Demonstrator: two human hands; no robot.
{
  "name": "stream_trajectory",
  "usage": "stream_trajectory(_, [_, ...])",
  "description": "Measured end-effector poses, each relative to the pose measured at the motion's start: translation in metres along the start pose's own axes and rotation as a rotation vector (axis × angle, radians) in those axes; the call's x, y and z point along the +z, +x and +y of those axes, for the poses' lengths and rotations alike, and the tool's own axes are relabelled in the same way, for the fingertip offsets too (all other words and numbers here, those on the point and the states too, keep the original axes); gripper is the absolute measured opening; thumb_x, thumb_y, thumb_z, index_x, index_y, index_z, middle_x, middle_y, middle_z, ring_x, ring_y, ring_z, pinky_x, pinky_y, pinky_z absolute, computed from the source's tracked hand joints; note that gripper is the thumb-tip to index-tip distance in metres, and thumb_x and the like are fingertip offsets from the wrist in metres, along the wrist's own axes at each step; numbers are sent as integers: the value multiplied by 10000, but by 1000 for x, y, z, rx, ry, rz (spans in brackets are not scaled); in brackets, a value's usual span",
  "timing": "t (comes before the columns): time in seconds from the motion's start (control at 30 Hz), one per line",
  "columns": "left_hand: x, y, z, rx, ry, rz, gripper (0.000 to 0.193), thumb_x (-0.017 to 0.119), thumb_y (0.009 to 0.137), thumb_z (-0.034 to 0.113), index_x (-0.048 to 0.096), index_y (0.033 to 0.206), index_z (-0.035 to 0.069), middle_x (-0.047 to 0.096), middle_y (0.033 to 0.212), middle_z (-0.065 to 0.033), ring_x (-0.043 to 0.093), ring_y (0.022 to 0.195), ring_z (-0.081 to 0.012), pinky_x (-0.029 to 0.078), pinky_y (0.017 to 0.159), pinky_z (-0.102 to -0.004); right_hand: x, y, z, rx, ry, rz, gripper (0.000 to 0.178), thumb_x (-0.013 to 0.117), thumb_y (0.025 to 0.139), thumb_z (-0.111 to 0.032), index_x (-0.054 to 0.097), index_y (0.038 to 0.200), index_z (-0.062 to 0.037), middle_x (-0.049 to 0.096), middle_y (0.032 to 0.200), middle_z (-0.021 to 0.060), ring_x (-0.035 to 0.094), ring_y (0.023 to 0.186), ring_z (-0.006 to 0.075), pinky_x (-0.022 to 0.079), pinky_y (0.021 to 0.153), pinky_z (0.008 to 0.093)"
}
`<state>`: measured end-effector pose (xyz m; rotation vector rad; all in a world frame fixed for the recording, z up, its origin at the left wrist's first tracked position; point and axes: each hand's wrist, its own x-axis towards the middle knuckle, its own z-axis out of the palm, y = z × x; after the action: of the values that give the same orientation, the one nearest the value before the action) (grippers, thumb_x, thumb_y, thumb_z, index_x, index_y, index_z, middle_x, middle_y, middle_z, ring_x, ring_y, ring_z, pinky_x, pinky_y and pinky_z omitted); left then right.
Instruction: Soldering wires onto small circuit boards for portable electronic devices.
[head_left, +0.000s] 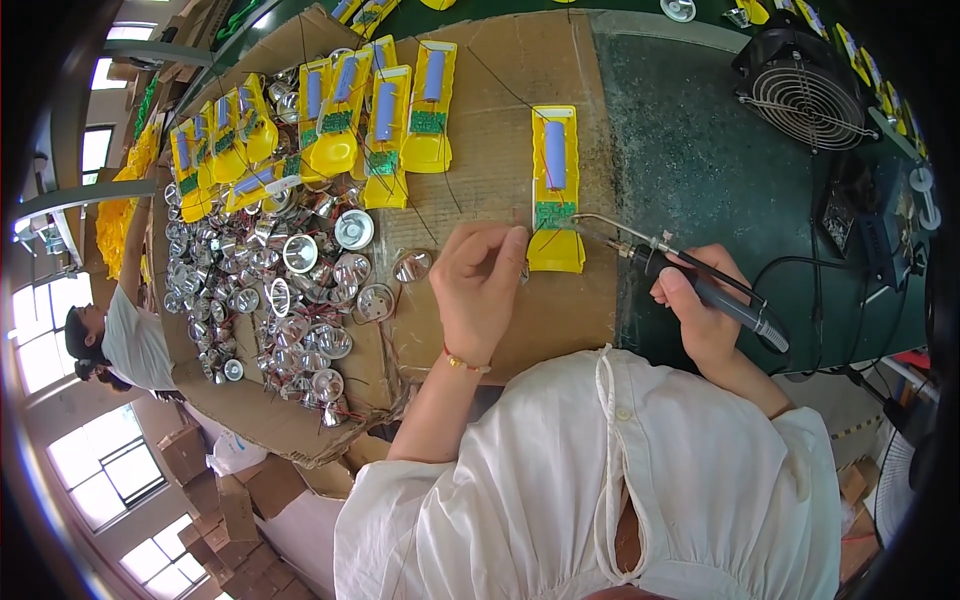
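Observation:
A yellow plastic housing (557, 256) lies on the cardboard sheet in front of me. It holds a purple cylindrical battery (555, 156) and a green circuit board (553, 214). My right hand (708, 322) grips a soldering iron (728, 303) with a thin curved metal tube along it. The iron's tip reaches to the right edge of the board. Just left of the housing, my left hand (478, 283) is closed, thumb and fingertips pinched together beside the board. What sits between those fingertips is hidden or too small to name.
Several yellow housings (428, 122) with batteries and dark wires lie at the far left, partly over a cardboard box (262, 420) of silvery reflector cups (300, 254). A loose cup (412, 266) rests nearby. A black fan (800, 95) stands far right. Beyond the box is another person (135, 345).

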<state>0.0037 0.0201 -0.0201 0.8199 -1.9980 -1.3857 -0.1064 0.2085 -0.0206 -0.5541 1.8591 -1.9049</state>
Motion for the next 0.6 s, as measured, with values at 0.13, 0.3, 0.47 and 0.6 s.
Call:
stream_trajectory(0.13, [2, 3, 1, 115, 226, -184, 95, 660, 756, 76, 642, 759, -17, 551, 820, -81, 542, 612, -134, 446, 513, -243, 2, 1, -1, -5, -61, -1, 148, 645, 789, -75, 548, 847, 21, 618, 682, 71, 583, 604, 90, 461, 543, 214])
stream_trajectory(0.3, [5, 8, 7, 62, 255, -237, 98, 659, 749, 80, 643, 744, -16, 540, 812, -79, 534, 573, -135, 441, 503, -242, 7, 4, -4, -41, -86, -28, 139, 644, 792, -74, 550, 833, 21, 617, 670, 61, 578, 597, 82, 456, 542, 208])
stream_trajectory(0.47, [6, 9, 7, 16, 243, -256, 100, 658, 745, 80, 641, 733, -18, 538, 804, -78, 532, 551, -135, 438, 503, -240, 6, 2, -1, -43, -96, -29, 134, 640, 798, -69, 550, 838, 23, 614, 679, 67, 576, 598, 85, 458, 546, 209])
stream_trajectory(0.6, [5, 10, 6, 28, 257, -250, 101, 658, 740, 81, 641, 725, -17, 541, 794, -77, 533, 539, -135, 434, 500, -242, 3, 0, 0, -5, 41, 62, 135, 626, 810, -60, 540, 860, 32, 608, 712, 92, 584, 617, 107, 478, 558, 229])
